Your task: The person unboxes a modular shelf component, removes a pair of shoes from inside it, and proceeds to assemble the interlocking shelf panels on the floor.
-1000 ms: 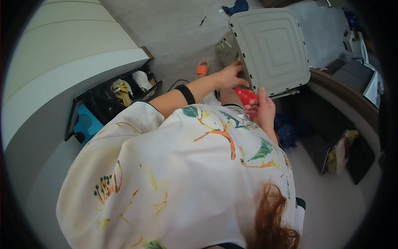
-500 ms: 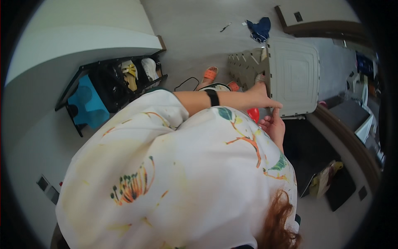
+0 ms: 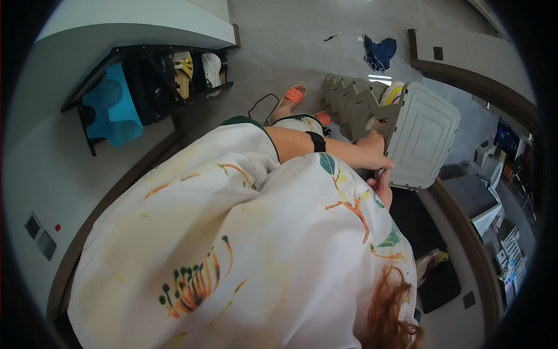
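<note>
One left hand [image 3: 372, 152]; one right hand [image 3: 382, 188]; grey panel [image 3: 429, 135] alongside

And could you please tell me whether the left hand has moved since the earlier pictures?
Yes: judged against the shoe rack, the left hand has moved rightward, farther from it, to the near corner of the gray panel.
</note>
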### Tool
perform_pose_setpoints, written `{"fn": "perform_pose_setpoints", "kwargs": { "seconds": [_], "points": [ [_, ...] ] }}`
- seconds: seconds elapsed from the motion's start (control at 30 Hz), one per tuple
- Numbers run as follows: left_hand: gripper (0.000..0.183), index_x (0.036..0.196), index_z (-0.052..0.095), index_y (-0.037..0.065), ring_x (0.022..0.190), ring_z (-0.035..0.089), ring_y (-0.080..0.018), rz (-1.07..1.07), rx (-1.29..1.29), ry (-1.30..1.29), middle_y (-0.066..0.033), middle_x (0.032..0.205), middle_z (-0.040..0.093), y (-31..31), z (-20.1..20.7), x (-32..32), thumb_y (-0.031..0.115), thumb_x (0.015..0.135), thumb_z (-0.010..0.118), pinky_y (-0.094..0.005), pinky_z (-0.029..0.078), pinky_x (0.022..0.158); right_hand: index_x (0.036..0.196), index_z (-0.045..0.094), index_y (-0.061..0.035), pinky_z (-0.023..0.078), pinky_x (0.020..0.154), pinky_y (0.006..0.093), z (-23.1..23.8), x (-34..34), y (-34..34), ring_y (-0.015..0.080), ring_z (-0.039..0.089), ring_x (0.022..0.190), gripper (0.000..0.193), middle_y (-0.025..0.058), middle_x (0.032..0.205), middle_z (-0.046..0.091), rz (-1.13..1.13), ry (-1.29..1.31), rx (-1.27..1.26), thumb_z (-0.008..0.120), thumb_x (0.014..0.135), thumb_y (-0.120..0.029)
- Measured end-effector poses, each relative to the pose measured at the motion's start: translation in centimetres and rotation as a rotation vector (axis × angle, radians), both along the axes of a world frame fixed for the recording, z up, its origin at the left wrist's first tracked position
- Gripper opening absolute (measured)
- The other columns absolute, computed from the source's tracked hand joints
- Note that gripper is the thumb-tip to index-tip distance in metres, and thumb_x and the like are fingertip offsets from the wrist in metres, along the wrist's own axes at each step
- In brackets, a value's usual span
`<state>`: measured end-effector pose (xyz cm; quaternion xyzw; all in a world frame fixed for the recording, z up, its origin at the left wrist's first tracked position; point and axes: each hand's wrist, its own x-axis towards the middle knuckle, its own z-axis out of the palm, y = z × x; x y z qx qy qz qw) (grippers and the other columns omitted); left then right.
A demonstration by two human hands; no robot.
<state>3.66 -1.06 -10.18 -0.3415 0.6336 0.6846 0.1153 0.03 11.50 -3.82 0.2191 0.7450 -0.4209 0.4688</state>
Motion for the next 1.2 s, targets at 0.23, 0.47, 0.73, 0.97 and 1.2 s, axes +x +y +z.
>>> {"fn": "perform_pose_setpoints", "kwargs": {
  "seconds": [0.23,0.47,0.73,0.97,1.2],
  "points": [
    [0.069,0.101,0.053,-0.01,0.096,0.056,-0.0344,-0.003,0.08,0.037,-0.0239,0.104,0.055,-1.1,0.4,0.4,0.038,0.057,0.076,-0.0351,0.046,0.082,0.071,0.05,-0.0002,0.049,0.047,0.0273,0.2,0.7,-0.6,0.0173,0.057,0.051,0.052,0.0085,0.061,0.056,0.008,0.034,0.053,0.051,0.083,-0.051],
    [0.057,0.098,0.054,-0.008,0.068,0.062,-0.0254,-0.054,0.317,0.069,-0.0173,0.086,0.06,-2.8,1.8,0.7,0.029,0.061,0.076,-0.0319,0.051,0.061,0.081,0.052,0.0004,0.048,0.05,0.0253,0.5,0.4,-0.6,0.0157,0.059,0.056,0.054,0.0083,0.067,0.058,0.025,-0.014,-0.038,0.048,0.084,-0.053],
    [0.052,0.109,0.048,-0.006,0.066,0.06,-0.0223,0.07,0.425,0.081,-0.0164,0.089,0.058,-2.3,0.8,1.2,0.029,0.075,0.066,-0.0317,0.05,0.054,0.079,0.057,-0.0001,0.043,0.049,0.0235,3.7,0.3,-2.2,0.0142,0.055,0.052,0.053,0.0074,0.063,0.059,0.374,0.034,0.166,0.044,0.087,-0.05],
    [0.049,0.113,0.047,-0.004,0.067,0.06,-0.0221,0.03,0.585,0.002,-0.0159,0.092,0.059,-3.4,0.6,1.2,0.032,0.082,0.06,-0.0302,0.05,0.06,0.079,0.055,-0.0002,0.042,0.054,0.029,3.6,-2.8,-5.0,0.0179,0.054,0.061,0.03,0.0082,0.068,0.057,0.93,0.921,0.123,0.048,0.09,-0.027],
    [0.044,0.113,0.049,-0.001,0.068,0.06,-0.0198,0.079,0.662,0.083,-0.0133,0.088,0.059,-2.9,-1.1,1.5,0.031,0.084,0.058,-0.0301,0.051,0.06,0.119,0.047,-0.0058,0.029,0.096,0.0411,0.4,-2.8,-4.5,0.0333,0.038,0.114,0.035,0.0163,0.125,0.039,1.379,1.368,0.087,0.049,0.086,-0.019]
  ]
}}
